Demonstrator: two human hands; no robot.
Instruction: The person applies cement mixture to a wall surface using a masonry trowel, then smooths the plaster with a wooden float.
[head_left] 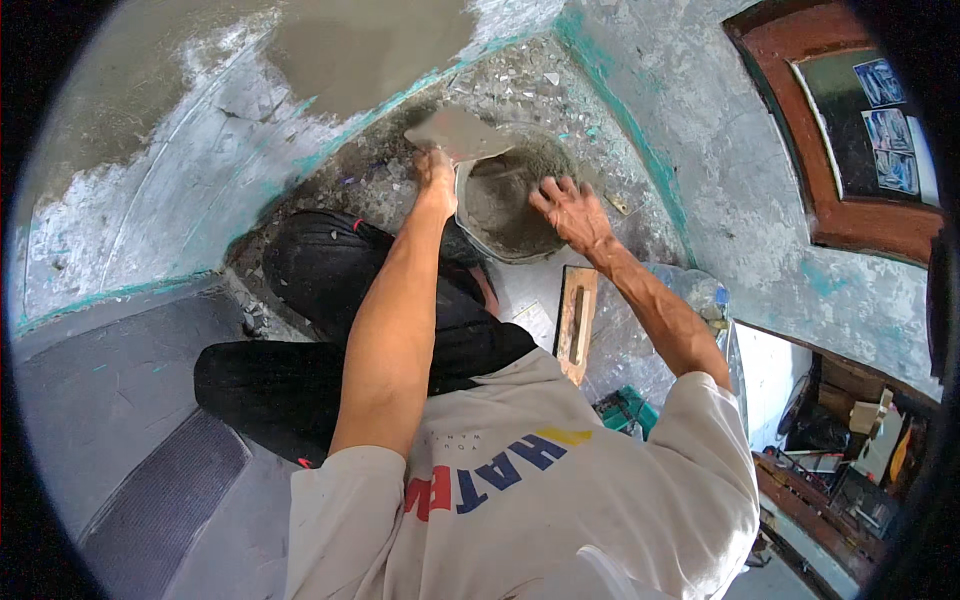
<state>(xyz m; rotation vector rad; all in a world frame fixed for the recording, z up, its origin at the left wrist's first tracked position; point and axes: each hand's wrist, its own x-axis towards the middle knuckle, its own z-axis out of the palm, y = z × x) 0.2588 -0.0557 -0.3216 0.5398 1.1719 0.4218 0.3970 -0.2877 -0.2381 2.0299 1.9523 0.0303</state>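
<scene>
My left hand [436, 175] grips a flat, grey mortar-smeared trowel [450, 130], held at the left rim of a round bucket [505, 237] of grey mortar. Over the bucket's right side, my right hand [568, 208] has bent, spread fingers, with nothing visible held in them. Below the bucket lies a wooden float [577, 322] with a raised handle. My dark-trousered legs are bent at the left.
Patched plaster walls [635, 60] meet a debris-strewn floor [380, 165] around me. At the right are a wooden-framed window [840, 225] and piled items [850, 450]. A green toolbox [625, 410] sits beside me, and a grey step [110, 370] is at the left.
</scene>
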